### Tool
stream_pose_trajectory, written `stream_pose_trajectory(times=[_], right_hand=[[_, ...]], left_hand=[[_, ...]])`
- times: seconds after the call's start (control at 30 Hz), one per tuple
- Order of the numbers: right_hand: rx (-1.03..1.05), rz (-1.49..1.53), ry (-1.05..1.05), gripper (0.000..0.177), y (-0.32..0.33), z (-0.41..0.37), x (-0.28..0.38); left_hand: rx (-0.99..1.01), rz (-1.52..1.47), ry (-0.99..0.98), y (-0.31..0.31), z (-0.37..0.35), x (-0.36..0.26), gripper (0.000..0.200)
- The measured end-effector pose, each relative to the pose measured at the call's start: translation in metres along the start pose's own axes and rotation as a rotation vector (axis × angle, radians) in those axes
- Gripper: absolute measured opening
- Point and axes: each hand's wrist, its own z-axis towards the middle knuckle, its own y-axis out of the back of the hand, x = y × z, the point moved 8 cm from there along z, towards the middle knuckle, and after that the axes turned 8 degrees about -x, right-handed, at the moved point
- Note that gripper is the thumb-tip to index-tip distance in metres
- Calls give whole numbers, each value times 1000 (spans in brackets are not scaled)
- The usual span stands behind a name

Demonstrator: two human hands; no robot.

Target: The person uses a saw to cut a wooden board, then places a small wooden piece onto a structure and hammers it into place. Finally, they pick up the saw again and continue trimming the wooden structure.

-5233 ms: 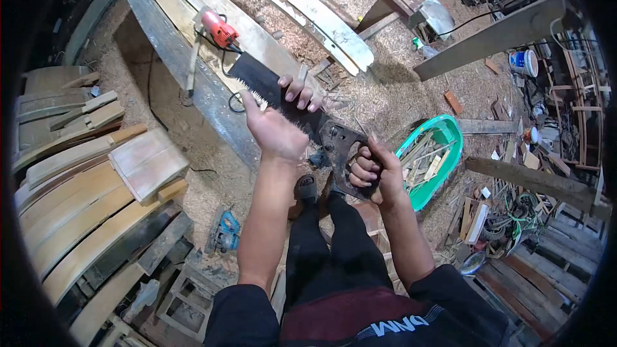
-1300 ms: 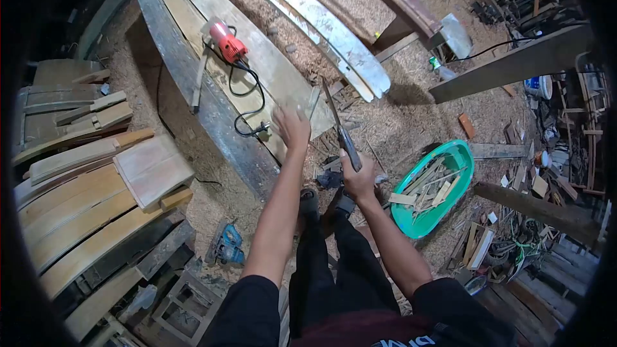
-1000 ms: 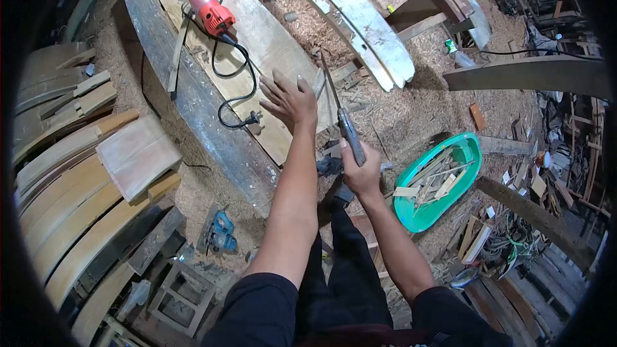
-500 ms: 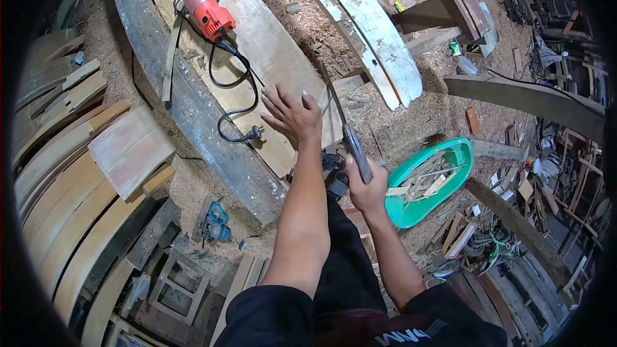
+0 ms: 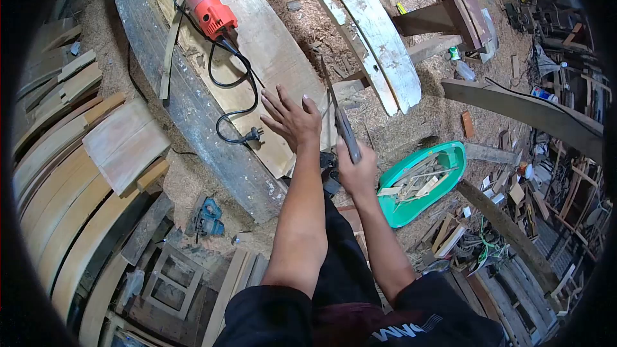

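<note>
My left hand (image 5: 294,115) lies with fingers spread on a pale curved wooden board (image 5: 273,42). My right hand (image 5: 357,166) is wrapped round the dark handle of a hand saw (image 5: 344,128). Its narrow blade points away from me along the board's right edge, close to my left fingertips. Beyond my left hand a red power tool (image 5: 209,11) rests on the board, its black cord curling down to a plug (image 5: 254,134). Under the board is a grey, paint-spotted curved plank (image 5: 193,115).
A green tub (image 5: 411,211) of wood scraps stands right of my right hand. White-painted curved pieces (image 5: 379,32) lie beyond it. Stacked curved timbers (image 5: 77,199) fill the left side. A teal power tool (image 5: 209,217) sits on the floor near a wooden frame (image 5: 172,281).
My right hand has moved a little left and toward the board with the saw. My left hand stays in place. The view has shifted slightly.
</note>
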Motion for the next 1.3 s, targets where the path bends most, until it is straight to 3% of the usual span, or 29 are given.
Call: stream_pose_trajectory(times=[0.13,0.27,0.5,0.6,0.87,1.0,1.1,1.2,1.3], right_hand=[[-3,-26,33,33,26,-45,-11],[-13,-14,42,34,-4,1,-6],[8,-23,-2,33,17,-24,-5],[2,-34,-16,33,-7,14,-7],[28,-137,-36,35,-8,17,2],[-42,121,-123,35,-6,13,-24],[-37,157,-92,35,-5,10,-39],[-62,-22,125,33,-5,9,-22],[-63,56,55,31,-17,33,-27]], left_hand=[[2,6,5,2,1,-1,74],[7,13,11,3,-2,0,71],[22,24,16,2,-1,0,72],[3,13,7,-1,-1,1,73],[-14,18,-2,-5,-1,4,75],[-14,17,-3,-4,-1,3,75],[-25,-2,-3,-2,0,2,75],[-13,-12,10,-2,-1,2,74],[-15,-27,8,-1,-2,2,74]])
